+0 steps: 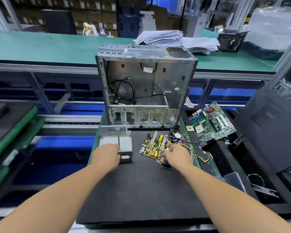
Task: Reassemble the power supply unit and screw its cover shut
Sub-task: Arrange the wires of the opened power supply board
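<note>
With the left hand (106, 155) resting on the case (116, 143) at centre-left and the right hand (178, 154) gripping the board (154, 146) by its wires (198, 152) at centre, the board may snag or tilt, bending parts.

No text or label is legible anywhere.
</note>
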